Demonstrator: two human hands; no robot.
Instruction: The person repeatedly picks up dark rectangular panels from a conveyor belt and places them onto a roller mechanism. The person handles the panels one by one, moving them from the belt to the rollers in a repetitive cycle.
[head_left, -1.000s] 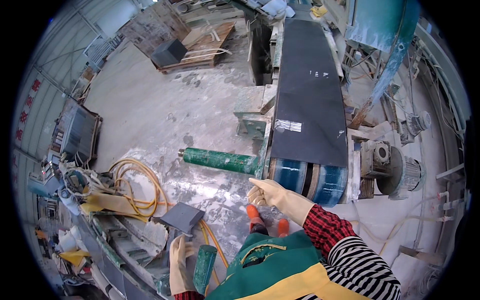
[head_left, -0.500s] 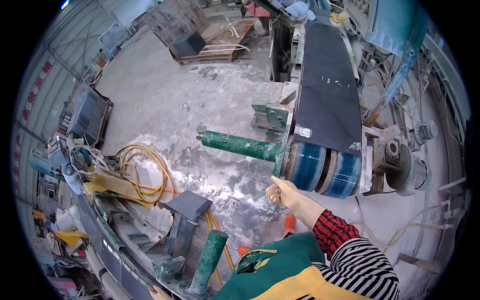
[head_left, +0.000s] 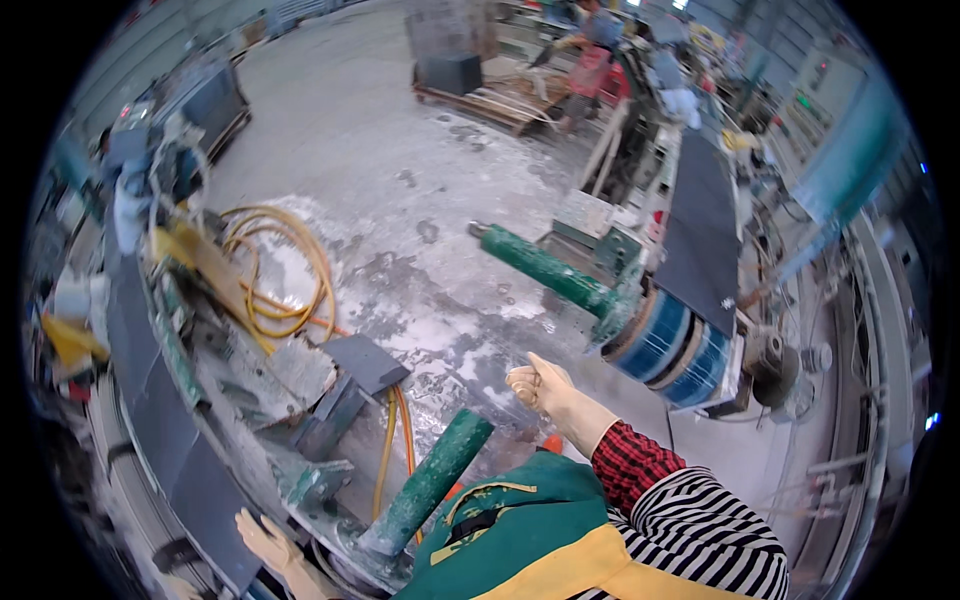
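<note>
My right hand (head_left: 548,392), in a cream glove, hangs in the air in front of my body. Its fingers are curled in and the thumb points up; nothing shows in it. At the lower left is my left hand (head_left: 268,545), gloved too, with fingers stretched out beside a dark grey slab (head_left: 215,515) on the left conveyor. Whether it touches the slab I cannot tell. A green roller (head_left: 430,480) slants up between my left hand and my apron (head_left: 530,535). Blue-wrapped drums (head_left: 655,335) stand at the end of the right conveyor, apart from my right hand.
Another green roller (head_left: 550,270) juts from the right conveyor, which bears a dark slab (head_left: 697,225). A yellow hose (head_left: 325,290) lies coiled on the floor near a small grey slab (head_left: 365,362). Farther back, a person (head_left: 590,70) stands by a wooden pallet (head_left: 490,105).
My view has swung left, so the right conveyor sits farther right. My left hand has come further into view beside the left conveyor. The right hand stays curled, now farther from the drums.
</note>
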